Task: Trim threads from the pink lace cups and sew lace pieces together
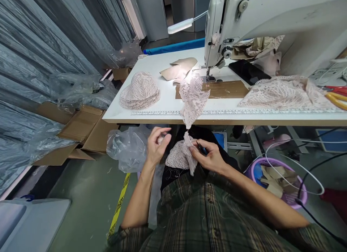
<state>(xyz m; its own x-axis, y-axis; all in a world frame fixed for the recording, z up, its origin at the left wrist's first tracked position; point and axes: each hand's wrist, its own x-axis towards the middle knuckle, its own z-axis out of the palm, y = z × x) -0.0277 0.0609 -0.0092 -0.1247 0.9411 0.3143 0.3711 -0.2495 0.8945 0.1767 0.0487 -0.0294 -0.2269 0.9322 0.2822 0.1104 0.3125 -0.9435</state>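
Observation:
My left hand [158, 143] is curled below the table edge, pinching one end of a pale pink lace piece [179, 156] that lies in my lap. My right hand [207, 156] is closed on the other side of that lace and also grips a small dark tool, likely thread snips [202, 149]. A chain of lace pieces [193, 98] runs from my hands up over the table edge to the needle of the white sewing machine [217, 31].
The white table [162, 116] carries a stack of lace pieces [139, 91], tan paper patterns [179, 68], more lace [284, 94], a black phone [248, 72] and scissors [336, 94]. Cardboard boxes [84, 131], a plastic bag [127, 147] and a purple basket [282, 185] stand on the floor.

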